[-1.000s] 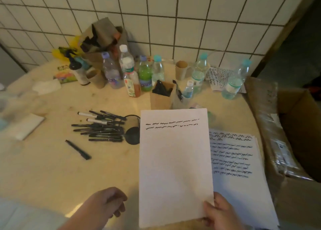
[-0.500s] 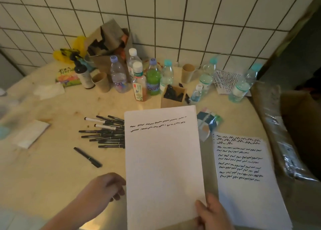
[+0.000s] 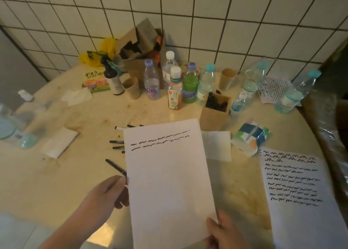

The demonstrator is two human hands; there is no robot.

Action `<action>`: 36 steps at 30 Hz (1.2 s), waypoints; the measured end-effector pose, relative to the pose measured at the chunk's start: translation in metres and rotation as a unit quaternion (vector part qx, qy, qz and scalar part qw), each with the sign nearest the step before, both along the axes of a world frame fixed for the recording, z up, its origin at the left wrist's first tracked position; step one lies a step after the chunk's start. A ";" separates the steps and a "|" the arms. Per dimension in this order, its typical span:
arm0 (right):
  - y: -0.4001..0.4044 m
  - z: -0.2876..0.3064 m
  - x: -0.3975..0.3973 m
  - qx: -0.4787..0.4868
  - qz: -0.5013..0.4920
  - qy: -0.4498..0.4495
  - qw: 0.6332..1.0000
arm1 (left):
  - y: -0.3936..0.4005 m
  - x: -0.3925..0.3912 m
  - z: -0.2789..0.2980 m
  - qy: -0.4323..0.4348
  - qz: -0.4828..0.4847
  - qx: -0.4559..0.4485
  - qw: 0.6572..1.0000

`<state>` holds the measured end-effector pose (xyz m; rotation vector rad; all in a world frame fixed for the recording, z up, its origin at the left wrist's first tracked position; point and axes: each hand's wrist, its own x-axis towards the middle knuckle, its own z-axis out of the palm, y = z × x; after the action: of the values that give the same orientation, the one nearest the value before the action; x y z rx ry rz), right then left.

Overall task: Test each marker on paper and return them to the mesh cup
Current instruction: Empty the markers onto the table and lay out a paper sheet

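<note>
My right hand (image 3: 226,231) grips the lower right corner of a white sheet of paper (image 3: 169,173) with two lines of black squiggles near its top. The sheet is held above the table and hides the mesh cup and most of the marker pile (image 3: 116,142); only a few black marker ends stick out at its left edge. One single black marker (image 3: 113,165) lies just beyond my left hand (image 3: 105,194). That hand is curled against the sheet's left edge; whether it grips the edge is unclear.
A second sheet (image 3: 297,192) full of squiggles lies at the right. Several bottles (image 3: 190,85), paper cups (image 3: 132,87) and a small cardboard box (image 3: 214,115) stand behind. A tissue packet (image 3: 248,137), a folded napkin (image 3: 58,143) and a wrapped carton (image 3: 329,135) are nearby.
The held sheet has moved left and now covers the mesh cup and most of the markers. My left hand has moved forward to the sheet's left edge.
</note>
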<state>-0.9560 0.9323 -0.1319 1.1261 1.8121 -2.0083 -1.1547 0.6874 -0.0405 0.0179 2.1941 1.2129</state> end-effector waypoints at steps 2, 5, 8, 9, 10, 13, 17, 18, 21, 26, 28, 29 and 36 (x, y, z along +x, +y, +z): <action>-0.022 -0.008 -0.021 -0.011 -0.021 0.001 1.000 | -0.017 -0.027 -0.008 0.006 0.018 0.030 0.999; -0.061 -0.012 -0.062 0.023 -0.016 -0.006 1.000 | -0.048 -0.078 -0.019 -0.008 0.013 0.057 0.998; -0.109 -0.015 -0.101 0.078 -0.006 -0.033 0.996 | -0.077 -0.129 -0.032 -0.003 0.004 0.051 0.999; -0.125 -0.016 -0.111 0.069 -0.015 -0.044 0.997 | -0.086 -0.144 -0.037 0.008 -0.013 0.033 0.999; -0.140 -0.015 -0.120 0.061 -0.019 -0.054 0.996 | -0.094 -0.158 -0.039 0.018 -0.028 0.014 0.999; -0.169 -0.004 -0.149 0.036 -0.041 -0.059 0.997 | -0.113 -0.195 -0.048 0.042 -0.059 -0.033 0.997; -0.173 0.020 -0.202 0.024 -0.048 -0.042 0.998 | -0.121 -0.226 -0.066 0.035 -0.065 -0.050 0.996; -0.169 0.023 -0.212 0.021 -0.060 -0.038 0.997 | -0.120 -0.230 -0.071 0.033 -0.067 -0.044 0.996; -0.156 0.022 -0.243 0.041 -0.080 -0.013 0.996 | -0.112 -0.241 -0.081 0.017 -0.068 -0.011 0.997; -0.121 0.015 -0.278 0.176 -0.068 0.063 0.980 | -0.102 -0.244 -0.091 0.049 -0.052 0.042 0.997; -0.116 0.003 -0.280 0.233 -0.061 0.094 0.966 | -0.103 -0.232 -0.107 0.057 -0.022 0.067 0.996; -0.116 -0.003 -0.279 0.252 -0.061 0.111 0.959 | -0.103 -0.225 -0.115 0.059 -0.004 0.088 0.994; -0.129 -0.042 -0.261 0.362 -0.067 0.211 0.906 | -0.118 -0.210 -0.154 0.300 -0.030 0.106 0.948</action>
<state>-1.2168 0.8037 -0.1737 1.0347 2.9367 -1.7708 -1.3646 0.5699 -0.1949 0.6118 2.5211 1.5512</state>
